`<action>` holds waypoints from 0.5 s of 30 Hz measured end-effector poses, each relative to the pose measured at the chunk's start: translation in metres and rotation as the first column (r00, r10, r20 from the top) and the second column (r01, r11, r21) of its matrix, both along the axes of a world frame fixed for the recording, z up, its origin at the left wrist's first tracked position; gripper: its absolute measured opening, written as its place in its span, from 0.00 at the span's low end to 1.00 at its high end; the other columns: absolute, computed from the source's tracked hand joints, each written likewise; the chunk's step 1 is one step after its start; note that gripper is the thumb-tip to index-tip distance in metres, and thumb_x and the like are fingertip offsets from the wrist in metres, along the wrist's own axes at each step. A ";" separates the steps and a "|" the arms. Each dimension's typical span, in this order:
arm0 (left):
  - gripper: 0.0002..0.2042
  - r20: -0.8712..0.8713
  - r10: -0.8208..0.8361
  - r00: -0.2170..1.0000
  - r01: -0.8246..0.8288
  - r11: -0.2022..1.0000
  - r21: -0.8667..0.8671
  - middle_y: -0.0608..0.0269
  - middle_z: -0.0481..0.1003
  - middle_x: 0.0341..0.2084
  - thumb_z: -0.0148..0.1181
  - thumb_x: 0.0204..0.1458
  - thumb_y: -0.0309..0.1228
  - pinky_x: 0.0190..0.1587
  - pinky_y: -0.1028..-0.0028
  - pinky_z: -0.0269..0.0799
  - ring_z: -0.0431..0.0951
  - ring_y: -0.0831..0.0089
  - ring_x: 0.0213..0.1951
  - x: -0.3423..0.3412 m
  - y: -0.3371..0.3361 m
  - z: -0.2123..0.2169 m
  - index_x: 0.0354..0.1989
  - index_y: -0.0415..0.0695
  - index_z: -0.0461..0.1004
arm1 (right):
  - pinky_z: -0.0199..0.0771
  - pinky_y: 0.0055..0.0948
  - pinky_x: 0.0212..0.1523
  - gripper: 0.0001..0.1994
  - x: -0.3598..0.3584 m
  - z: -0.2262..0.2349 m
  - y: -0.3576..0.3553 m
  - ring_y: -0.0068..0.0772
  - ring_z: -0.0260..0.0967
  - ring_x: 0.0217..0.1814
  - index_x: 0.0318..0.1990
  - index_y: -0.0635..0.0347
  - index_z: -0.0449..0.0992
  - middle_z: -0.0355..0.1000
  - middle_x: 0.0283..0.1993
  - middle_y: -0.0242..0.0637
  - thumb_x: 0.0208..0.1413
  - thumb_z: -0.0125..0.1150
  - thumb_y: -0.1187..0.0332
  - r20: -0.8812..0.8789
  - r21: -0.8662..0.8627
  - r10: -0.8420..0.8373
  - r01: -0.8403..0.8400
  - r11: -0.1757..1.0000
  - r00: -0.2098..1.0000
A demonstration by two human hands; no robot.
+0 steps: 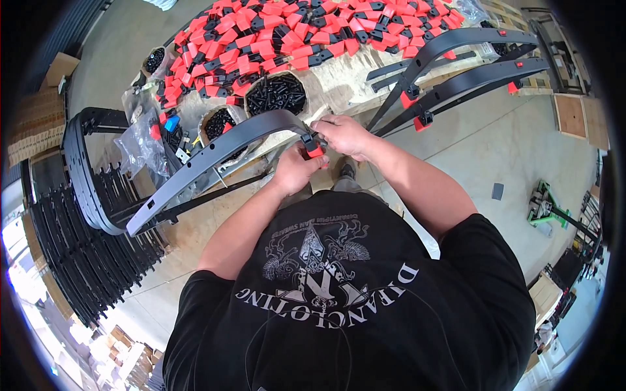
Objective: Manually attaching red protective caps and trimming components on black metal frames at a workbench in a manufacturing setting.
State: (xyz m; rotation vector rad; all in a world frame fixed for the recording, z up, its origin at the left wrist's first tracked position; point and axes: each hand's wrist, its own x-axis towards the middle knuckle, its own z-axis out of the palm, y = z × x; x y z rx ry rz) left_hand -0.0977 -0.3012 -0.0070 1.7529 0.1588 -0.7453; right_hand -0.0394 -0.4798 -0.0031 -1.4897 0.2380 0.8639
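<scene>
At the left of the picture, stacked long black metal bars (91, 254) show no red parts. From there to centre runs a curved dark-grey metal rail (189, 164), judged in progress. Upper centre, a heap of loose red-and-black plastic feet (261, 45) remains. At centre, the left hand (297, 171) grips a red-and-black foot (315, 152) at the rail's end; the right hand (345, 137) is bunched beside it, pinch undetermined. Upper right, a similar curved rail (450, 40) bears feet, apparently done.

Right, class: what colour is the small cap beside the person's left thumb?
The cap is bright red; it shows best in the head view.
</scene>
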 end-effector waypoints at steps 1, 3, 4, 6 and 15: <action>0.14 0.005 0.004 1.000 -0.004 1.000 0.001 0.58 0.81 0.33 0.65 0.57 0.31 0.41 0.71 0.76 0.82 0.73 0.34 0.000 0.001 -0.002 0.44 0.34 0.73 | 0.58 0.21 0.26 0.19 0.000 0.000 0.000 0.16 0.58 0.27 0.51 0.64 0.77 0.69 0.32 0.26 0.65 0.58 0.56 -0.010 0.001 -0.017 0.017 1.000 1.000; 0.14 -0.020 -0.033 0.999 0.035 0.996 0.083 0.61 0.81 0.28 0.67 0.56 0.34 0.39 0.71 0.76 0.81 0.74 0.31 0.000 0.003 -0.004 0.39 0.35 0.74 | 0.58 0.21 0.26 0.18 0.000 0.007 -0.001 0.16 0.59 0.27 0.51 0.64 0.77 0.69 0.32 0.26 0.65 0.58 0.56 -0.046 0.016 -0.015 0.016 1.000 0.999; 0.14 -0.015 -0.028 0.999 0.030 0.996 0.085 0.61 0.81 0.28 0.67 0.56 0.34 0.39 0.71 0.76 0.81 0.74 0.31 0.000 0.002 -0.004 0.39 0.35 0.74 | 0.59 0.21 0.26 0.18 0.000 0.011 -0.001 0.16 0.59 0.27 0.50 0.64 0.77 0.69 0.32 0.27 0.65 0.58 0.57 -0.087 0.030 -0.017 0.020 0.999 0.996; 0.12 -0.053 0.006 0.999 0.000 0.993 0.119 0.60 0.79 0.28 0.64 0.60 0.33 0.35 0.72 0.76 0.79 0.74 0.29 -0.001 -0.003 -0.001 0.41 0.36 0.72 | 0.59 0.21 0.27 0.18 -0.002 0.012 -0.001 0.17 0.60 0.28 0.49 0.65 0.77 0.69 0.31 0.27 0.66 0.58 0.57 -0.069 0.031 -0.017 0.019 0.999 0.998; 0.15 -0.273 0.067 0.960 -0.117 0.978 -0.171 0.62 0.76 0.25 0.62 0.63 0.38 0.29 0.72 0.74 0.77 0.74 0.26 -0.008 0.000 -0.001 0.41 0.36 0.72 | 0.73 0.34 0.43 0.21 -0.008 0.003 0.001 0.31 0.72 0.38 0.47 0.72 0.79 0.77 0.39 0.41 0.66 0.57 0.57 0.025 0.008 -0.010 0.010 1.000 1.000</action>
